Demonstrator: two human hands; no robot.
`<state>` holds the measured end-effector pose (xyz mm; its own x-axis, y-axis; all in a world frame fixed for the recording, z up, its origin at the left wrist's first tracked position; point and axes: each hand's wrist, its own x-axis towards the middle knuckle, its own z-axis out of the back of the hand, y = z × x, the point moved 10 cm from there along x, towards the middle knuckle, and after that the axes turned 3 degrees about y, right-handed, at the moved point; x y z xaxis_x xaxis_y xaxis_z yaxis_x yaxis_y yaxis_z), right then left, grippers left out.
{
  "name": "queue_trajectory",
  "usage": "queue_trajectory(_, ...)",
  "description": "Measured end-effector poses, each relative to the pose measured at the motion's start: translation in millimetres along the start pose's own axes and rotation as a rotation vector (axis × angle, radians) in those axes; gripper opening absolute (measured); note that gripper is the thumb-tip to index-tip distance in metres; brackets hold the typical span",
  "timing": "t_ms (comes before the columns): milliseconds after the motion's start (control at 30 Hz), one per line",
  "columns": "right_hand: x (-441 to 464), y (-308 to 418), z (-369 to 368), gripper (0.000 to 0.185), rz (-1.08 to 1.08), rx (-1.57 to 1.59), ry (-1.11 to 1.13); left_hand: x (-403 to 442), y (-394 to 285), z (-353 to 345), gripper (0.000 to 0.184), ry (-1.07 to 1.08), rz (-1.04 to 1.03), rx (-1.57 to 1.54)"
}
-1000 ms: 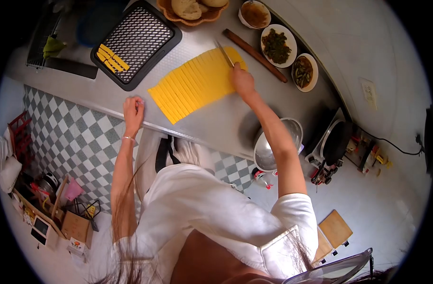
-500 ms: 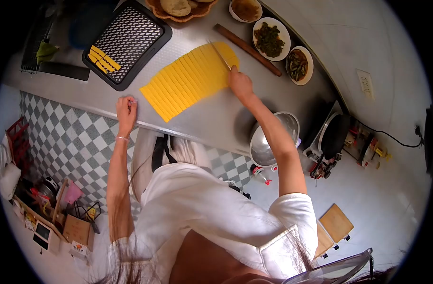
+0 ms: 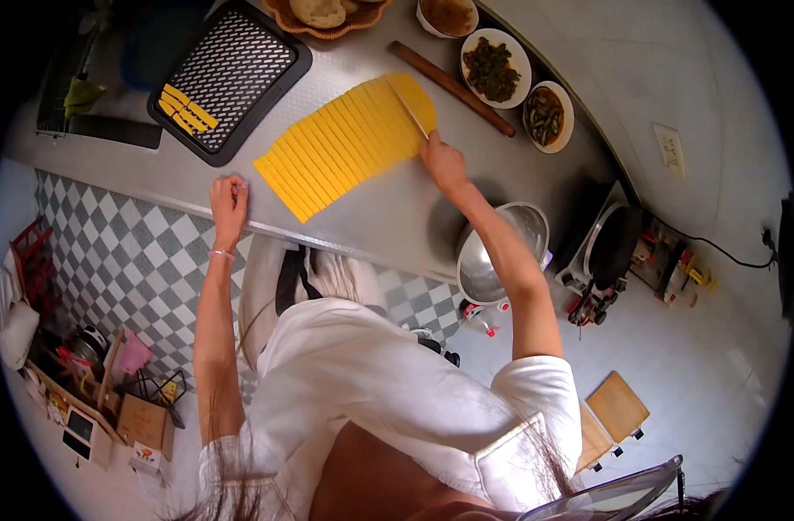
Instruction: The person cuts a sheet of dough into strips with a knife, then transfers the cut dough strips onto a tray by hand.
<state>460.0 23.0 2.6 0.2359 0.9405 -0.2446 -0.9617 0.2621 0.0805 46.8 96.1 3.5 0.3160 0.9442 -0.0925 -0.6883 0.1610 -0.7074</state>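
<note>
Checkered floor (image 3: 123,226) and pale wall frame a metal counter (image 3: 371,217). On it, in front of the person, lies a flat sheet of yellow dough (image 3: 327,148), set aslant. Lines divide most of it into narrow strips lying side by side; its rounded right end is plain.

A knife (image 3: 406,108) lies across the dough near that end, its handle wrapped in the right hand (image 3: 446,166). The left hand (image 3: 229,203) sits at the counter's near edge, fingers loosely curled, with nothing visible in it, well apart from the dough.

Left of the dough is a dark tray (image 3: 219,154) bearing a few yellow strips (image 3: 191,105). Beyond the dough's right end lies a rolling pin (image 3: 452,88), then three dishes (image 3: 526,69) along the wall. A metal bowl (image 3: 477,262) stands beside the right forearm, and a basket (image 3: 332,32) is at the far side.

Good cutting here likely means keeping the blade parallel to the last line, spacing evenly, and drawing through both edges without dragging the soft sheet.

Compared with half a second ago, the right hand has come slightly nearer the body, bringing the knife tip back toward the dough's far edge. The left hand keeps its place.
</note>
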Motion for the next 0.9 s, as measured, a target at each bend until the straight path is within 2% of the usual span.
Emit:
queue_trajectory(267,-16,-11,-8,0.017,-0.072,0.069,0.002,1,1,-1,0.009,0.021,-0.001,0.018)
queue_trajectory(367,-18,-9,-10,0.018,-0.086,0.026,0.029,1,1,-4,0.009,0.025,-0.005,0.012)
queue_trajectory(567,-43,-27,-17,0.019,-0.120,0.150,0.121,0,2,-2,0.010,0.026,-0.020,0.012)
queue_trajectory(667,-58,-29,7,0.021,-0.186,0.287,0.074,-5,34,-2,0.012,-0.043,0.220,-0.300)
queue_trajectory(767,-62,-26,54,0.022,-0.195,0.451,-0.093,-17,-17,15,0.015,-0.294,0.147,-0.196)
queue_trajectory(833,-61,-33,66,0.021,-0.234,0.517,-0.143,-27,-69,-65,0.020,0.077,0.108,-0.341)
queue_trajectory(900,-59,-41,71,0.020,-0.266,0.605,-0.175,-62,-152,-162,0.033,0.592,-0.173,-0.415)
